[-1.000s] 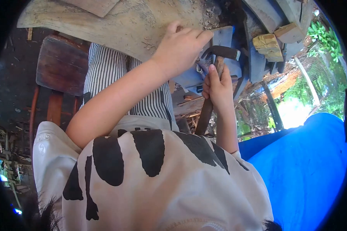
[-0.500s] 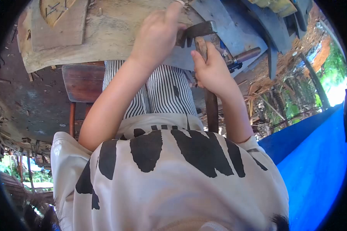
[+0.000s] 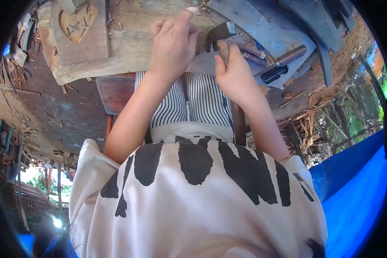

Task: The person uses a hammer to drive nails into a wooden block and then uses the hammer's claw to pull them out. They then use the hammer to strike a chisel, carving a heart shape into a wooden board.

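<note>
My right hand is wrapped around the wooden handle of a hammer. The hammer's dark metal head, with a claw on its left side, is just above my fist and over the work surface. To the left, my left hand is over the wooden slab. Its index finger reaches up and away while the other fingers curl in. Whatever they may pinch is hidden or too small to name. Farther left on the slab lies a board with a heart-shaped recess holding several nails.
Right of the hammer lie wooden-handled tools and a black object. Grey flat planks lean across the far right. A reddish-brown wooden seat stands below the slab. Blue tarp hangs at the right.
The view has shifted, showing more of the slab and the heart recess. My left hand's fingers have shifted position, its index finger still extended. The hammer stays in my right hand, its head still raised.
</note>
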A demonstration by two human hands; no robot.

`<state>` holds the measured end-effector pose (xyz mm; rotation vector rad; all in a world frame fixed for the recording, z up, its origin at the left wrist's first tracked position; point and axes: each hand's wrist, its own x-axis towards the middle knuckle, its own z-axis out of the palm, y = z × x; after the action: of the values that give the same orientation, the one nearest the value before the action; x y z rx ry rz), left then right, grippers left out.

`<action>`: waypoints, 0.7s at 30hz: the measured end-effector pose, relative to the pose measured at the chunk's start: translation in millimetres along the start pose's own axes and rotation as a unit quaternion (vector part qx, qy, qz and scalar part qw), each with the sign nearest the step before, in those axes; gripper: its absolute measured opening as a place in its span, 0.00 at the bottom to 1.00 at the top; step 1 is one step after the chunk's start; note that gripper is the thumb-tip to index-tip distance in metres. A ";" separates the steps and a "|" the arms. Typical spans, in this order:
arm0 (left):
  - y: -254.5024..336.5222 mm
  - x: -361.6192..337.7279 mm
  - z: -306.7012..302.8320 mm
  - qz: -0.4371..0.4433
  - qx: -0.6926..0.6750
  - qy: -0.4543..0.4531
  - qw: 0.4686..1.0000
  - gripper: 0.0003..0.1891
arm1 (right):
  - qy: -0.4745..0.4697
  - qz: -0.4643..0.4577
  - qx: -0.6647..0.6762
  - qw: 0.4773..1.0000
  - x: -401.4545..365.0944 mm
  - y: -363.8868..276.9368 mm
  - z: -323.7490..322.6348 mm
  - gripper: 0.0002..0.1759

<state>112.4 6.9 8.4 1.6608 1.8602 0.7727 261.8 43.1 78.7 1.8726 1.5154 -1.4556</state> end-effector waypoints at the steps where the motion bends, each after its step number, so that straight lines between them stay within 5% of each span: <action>1: 0.2 -1.3 -0.4 -0.001 -0.015 -0.017 1.000 0.28 | -0.003 0.007 -0.002 1.000 -0.3 -1.3 0.2 0.21; 18: 1.0 -2.7 11.6 -0.016 -0.089 0.053 0.995 0.18 | 0.029 -0.031 -0.092 0.995 3.7 10.5 11.3 0.23; 20: -2.2 -7.2 7.1 0.002 -0.071 0.049 0.996 0.18 | -0.024 0.097 0.008 0.995 -4.5 -17.2 3.2 0.22; 21: -2.6 -9.2 6.6 0.025 -0.063 0.042 0.997 0.18 | -0.006 0.069 0.021 0.997 -1.8 -8.8 7.6 0.20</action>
<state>116.3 -2.0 2.0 1.6239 1.7927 0.9739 250.7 39.7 79.9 1.9471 1.3316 -1.4451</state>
